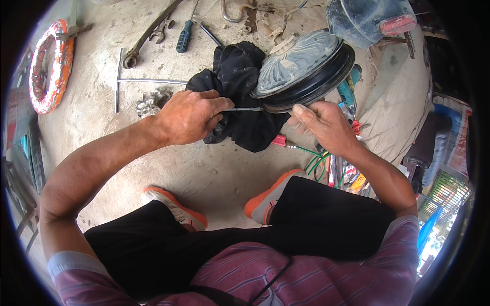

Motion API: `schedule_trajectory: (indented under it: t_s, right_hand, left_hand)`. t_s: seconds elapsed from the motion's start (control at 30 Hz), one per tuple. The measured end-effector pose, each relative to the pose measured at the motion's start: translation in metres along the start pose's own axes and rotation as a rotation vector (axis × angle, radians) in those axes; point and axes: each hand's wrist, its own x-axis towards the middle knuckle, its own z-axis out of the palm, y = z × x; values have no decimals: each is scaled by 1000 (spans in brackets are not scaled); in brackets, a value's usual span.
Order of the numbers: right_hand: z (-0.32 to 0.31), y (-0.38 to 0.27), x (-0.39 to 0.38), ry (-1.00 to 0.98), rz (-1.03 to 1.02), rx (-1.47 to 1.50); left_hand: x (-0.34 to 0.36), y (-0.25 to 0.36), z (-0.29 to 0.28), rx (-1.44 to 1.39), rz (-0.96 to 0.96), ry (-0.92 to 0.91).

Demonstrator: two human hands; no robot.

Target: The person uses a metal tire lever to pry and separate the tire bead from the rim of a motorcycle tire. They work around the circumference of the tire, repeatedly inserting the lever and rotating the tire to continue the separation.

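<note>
- Wheel hub, one: grey, ribbed, domed metal hub with a black rim (302, 64); tilted, its lower left edge set against the cloth listed below.
- Left hand (191, 116): placed left of the hub; closed around a slim straight metal rod (245, 109), by which the hub's lower left rim was met. Whether the tip was wedged under the rim could not be told.
- Right hand (324, 126): placed at the hub's lower edge, half curled, the thumb laid against the rim; fingers blurred, so the firmness of any grip could not be told.
- Cloth, one: crumpled black fabric (239, 69), spread left of and under the hub.
- T-shaped bar, one: bright slender metal (148, 80), laid left of the hub, past the cloth.
- Screwdriver, one: dark blue ridged handle (184, 38), laid farther to the hub's upper left.
- Wrench, one: long, brownish metal, ring-ended (148, 38), laid beyond that screwdriver from the hub.
- Power tool, one: teal-bodied (347, 97), partly hidden, just right of the hub.
- Cable, one: thin green loops (312, 166), laid below the hub.
- Bucket, one: scuffed blue-grey vessel (357, 23), placed at the hub's upper right.
</note>
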Motion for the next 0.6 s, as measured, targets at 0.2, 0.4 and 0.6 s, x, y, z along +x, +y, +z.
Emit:
schedule_trajectory:
  t_s: [0.2,0.4,0.6]
  right_hand:
    - [24,-2,9,132,33,132]
    - [20,2,7,217,65,116]
    - [-10,25,5,440,34,60]
  left_hand:
    - [1,6,-10,-23,-34,-75]
    - [-10,8,-9,-7,7,-64]
    - [-14,17,-14,-49,19,-49]
